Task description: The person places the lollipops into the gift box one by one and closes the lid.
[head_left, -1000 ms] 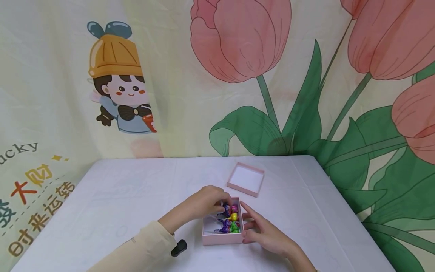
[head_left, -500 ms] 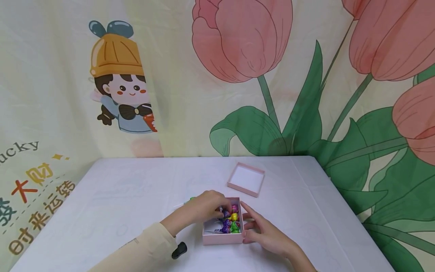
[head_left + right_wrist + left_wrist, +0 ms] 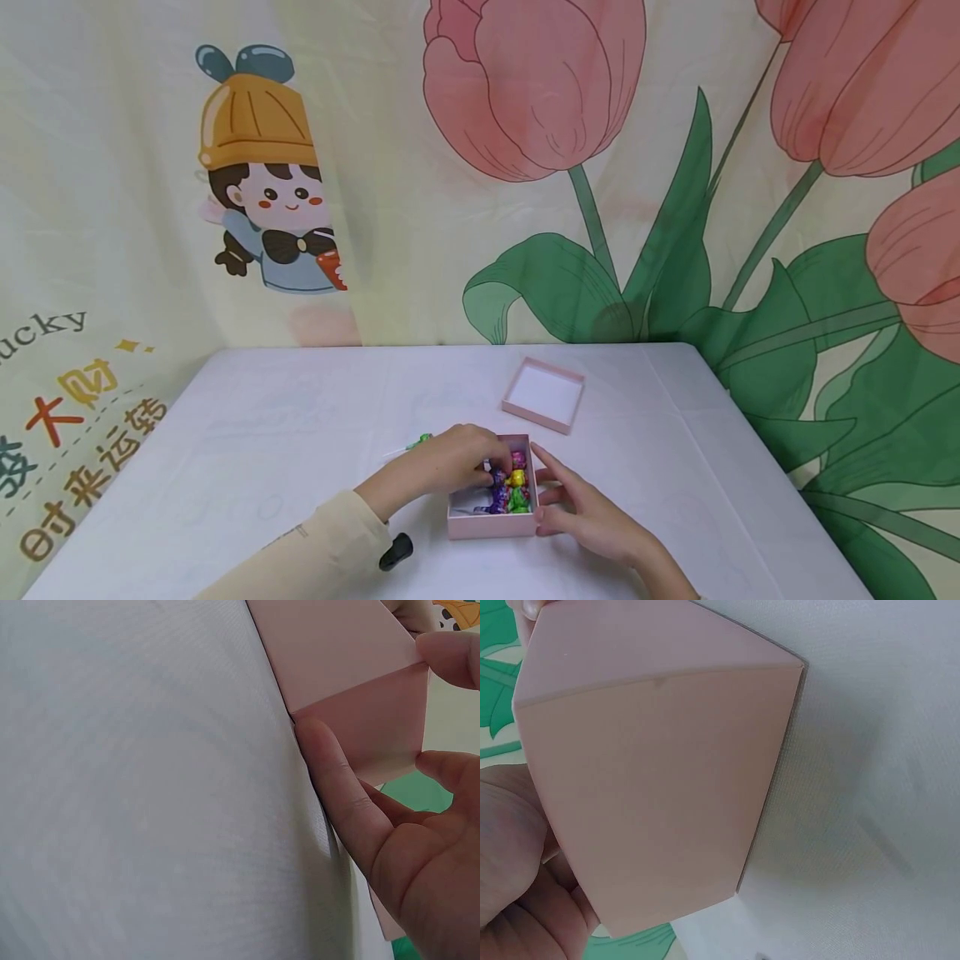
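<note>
Seen on a white tablecloth [image 3: 300, 442]: one open pink box [image 3: 492, 527], toward the near side and between two bare hands. Behind it, to the right and apart, one shallow pink lid [image 3: 543, 395], white inside facing up. To the left, just past the left wrist, one green-wrapped lollipop [image 3: 423, 439] with a pale stick, lying outside the box. Beside the cuff of one cream sleeve [image 3: 322, 533], one small black object [image 3: 396, 552], too indistinct to identify. Beyond the far table edge, one printed curtain [image 3: 382, 208] bearing one cartoon figure [image 3: 292, 262] in an orange cap and four pink tulip blossoms [image 3: 540, 92]. Inside the box, near the right wall: one pink lollipop [image 3: 518, 459], one yellow lollipop [image 3: 517, 478], one green lollipop [image 3: 519, 501] and at least two purple lollipops [image 3: 498, 497]; full count blocked by the left hand [image 3: 467, 452], reaching over the box's left side with fingers bent down among the purple wrappers. Cannot tell whether grasping one or merely touching: fingertips obscured. Right hand [image 3: 581, 512]: spread along the right wall, fingers mostly straight, fingertips touching near both corners, unclenched.
</note>
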Motion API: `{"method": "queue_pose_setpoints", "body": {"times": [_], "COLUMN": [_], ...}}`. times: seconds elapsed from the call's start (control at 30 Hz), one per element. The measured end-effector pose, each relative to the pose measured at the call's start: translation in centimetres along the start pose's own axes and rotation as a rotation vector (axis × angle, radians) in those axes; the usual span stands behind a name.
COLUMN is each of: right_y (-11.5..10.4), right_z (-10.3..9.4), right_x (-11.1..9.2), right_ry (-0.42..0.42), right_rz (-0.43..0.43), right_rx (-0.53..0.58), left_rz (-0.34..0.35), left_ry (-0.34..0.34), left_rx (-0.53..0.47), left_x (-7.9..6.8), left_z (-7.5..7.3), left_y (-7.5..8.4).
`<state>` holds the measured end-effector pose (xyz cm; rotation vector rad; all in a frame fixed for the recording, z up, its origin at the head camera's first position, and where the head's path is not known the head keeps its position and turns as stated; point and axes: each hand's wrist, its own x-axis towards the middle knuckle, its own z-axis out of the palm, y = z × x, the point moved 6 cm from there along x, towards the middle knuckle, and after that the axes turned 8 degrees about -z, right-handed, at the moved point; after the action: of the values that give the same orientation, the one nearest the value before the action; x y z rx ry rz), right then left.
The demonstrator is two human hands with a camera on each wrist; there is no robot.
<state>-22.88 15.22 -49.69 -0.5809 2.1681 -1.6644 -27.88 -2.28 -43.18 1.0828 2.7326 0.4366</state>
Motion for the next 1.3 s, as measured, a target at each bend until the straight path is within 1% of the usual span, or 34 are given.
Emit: {"method": "queue_pose_setpoints", "body": {"times": [0.1,0.23,0.4,0.57,0.73,0.97,1.13,1.3], "right_y": [0.0,0.0,0.0,0.0,0.0,0.1,-0.1,-0.2], "right_z": [0.0,0.0,0.0,0.0,-0.1,-0.1,0.0,0.0], "right_x": [0.0,0.0,0.1,0.0,0.0,-0.1,0.0,0.0], "right_ry": [0.004,0.004,0.002,0.004,0.003,0.003,0.005,0.009], "right_rz": [0.001,0.005,0.011,0.016,0.014,0.014,0.016,0.016], "right_rx": [0.0,-0.003,-0.006,-0.005,-0.001,0.008,-0.007,-0.025], "left_rz": [-0.009,-0.003,0.0,0.005,-0.005,-0.018,-0.02,-0.046], "left_ry": [-0.006,-0.011,-0.021,-0.014,-0.009,-0.014,0.025,0.085], "left_rx": [-0.004,-0.005,0.019,0.024,0.026,-0.005,-0.022,-0.041], "left_x": [0.0,-0.1,0.0,0.1,0.1,0.0,-0.3,-1.1], "left_z": [0.1,0.0,0.1,0.2,0.3,0.4,-0.4,-2.3], "left_y": [0.0,0.1,0.1,0.1,0.0,0.0,-0.4,-1.3]}}
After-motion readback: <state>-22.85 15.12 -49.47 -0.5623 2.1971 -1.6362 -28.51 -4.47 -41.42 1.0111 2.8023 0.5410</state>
